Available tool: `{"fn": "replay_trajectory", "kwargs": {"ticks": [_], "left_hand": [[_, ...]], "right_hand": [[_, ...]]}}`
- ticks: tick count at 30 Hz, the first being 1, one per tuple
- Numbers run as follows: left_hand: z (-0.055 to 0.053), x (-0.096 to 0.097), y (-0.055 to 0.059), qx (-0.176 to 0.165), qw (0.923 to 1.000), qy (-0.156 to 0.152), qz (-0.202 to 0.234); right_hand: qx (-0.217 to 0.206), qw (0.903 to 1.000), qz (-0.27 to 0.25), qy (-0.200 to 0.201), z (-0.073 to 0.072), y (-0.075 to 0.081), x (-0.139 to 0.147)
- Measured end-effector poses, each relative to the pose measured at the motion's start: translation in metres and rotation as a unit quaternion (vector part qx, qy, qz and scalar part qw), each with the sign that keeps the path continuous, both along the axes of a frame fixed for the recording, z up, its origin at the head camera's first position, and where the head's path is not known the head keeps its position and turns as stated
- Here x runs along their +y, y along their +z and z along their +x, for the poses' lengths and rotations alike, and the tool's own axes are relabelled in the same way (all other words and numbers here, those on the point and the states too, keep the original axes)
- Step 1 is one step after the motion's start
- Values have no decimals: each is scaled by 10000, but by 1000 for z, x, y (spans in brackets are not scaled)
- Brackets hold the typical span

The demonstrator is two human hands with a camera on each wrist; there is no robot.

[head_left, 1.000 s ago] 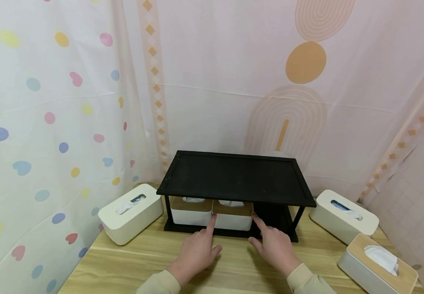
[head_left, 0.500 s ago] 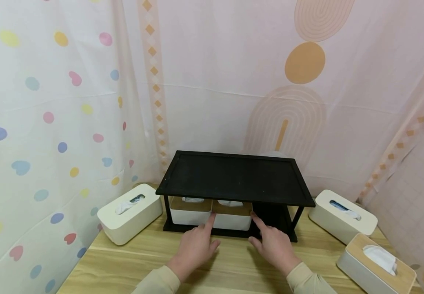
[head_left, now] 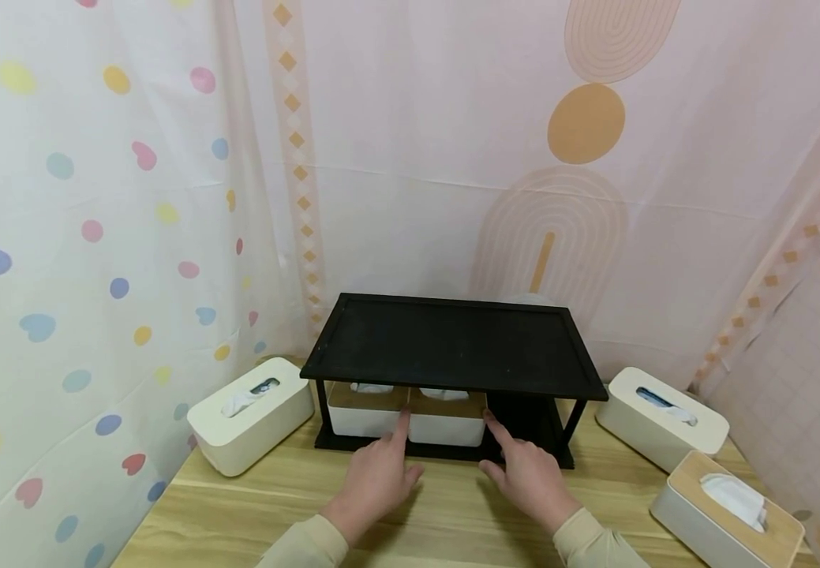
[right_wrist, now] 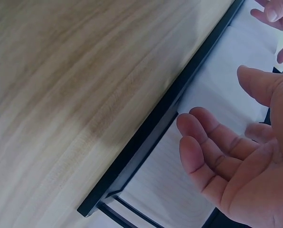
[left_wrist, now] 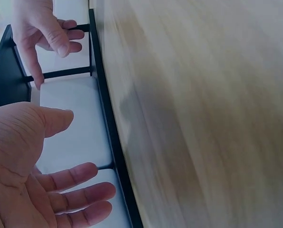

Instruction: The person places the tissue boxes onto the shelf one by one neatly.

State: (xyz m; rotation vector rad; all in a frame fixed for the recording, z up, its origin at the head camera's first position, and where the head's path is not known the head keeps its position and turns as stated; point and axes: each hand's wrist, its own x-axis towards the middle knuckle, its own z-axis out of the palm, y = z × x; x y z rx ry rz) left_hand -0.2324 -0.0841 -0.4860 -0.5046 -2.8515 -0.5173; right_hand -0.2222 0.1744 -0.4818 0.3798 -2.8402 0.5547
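Two tissue boxes with white sides and wood-toned lids stand side by side on the lower level of a black two-tier shelf (head_left: 452,343). My left hand (head_left: 379,480) has its index finger extended to the seam between the left tissue box (head_left: 363,422) and the right tissue box (head_left: 445,431). At the right box's front right corner, the extended index finger of my right hand (head_left: 533,481) touches its edge. Neither hand grips anything; in the wrist views the other fingers of the left hand (left_wrist: 23,166) and right hand (right_wrist: 255,166) are loosely bent. The shelf top hides the boxes' backs.
A cream tissue box (head_left: 252,416) stands left of the shelf, and another cream tissue box (head_left: 658,418) at its right. Nearer on the right lies a wood-lidded tissue box (head_left: 725,513). The wood-grain table (head_left: 253,513) meets patterned curtains (head_left: 395,158) behind.
My left index fingertip has shifted slightly left along the seam between the two boxes. The right hand and the boxes look almost unmoved; the head view has drifted a little.
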Motion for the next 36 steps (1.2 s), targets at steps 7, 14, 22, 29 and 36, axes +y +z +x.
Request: {"fn": "replay_trajectory", "kwargs": {"ticks": [7,14,22,29,36], "left_hand": [[-4,-2,1,-34,9999,146,-54],[-4,-3,3,335,9991,102,-236],[-5,-6,2,361,9989,116,-265],[-4,-7,1,187,9997,71,-167],[-2,-7,1,79,10000,-16,-53]], "right_hand": [[30,10000,-6,2,0,0,-1],[145,9999,30,-2,1,1,-1],[-24,10000,-11,29,0,0,0],[-23,10000,12,-4,0,-1,-1],[-8,9999,108,9,1,-2,-1]]}}
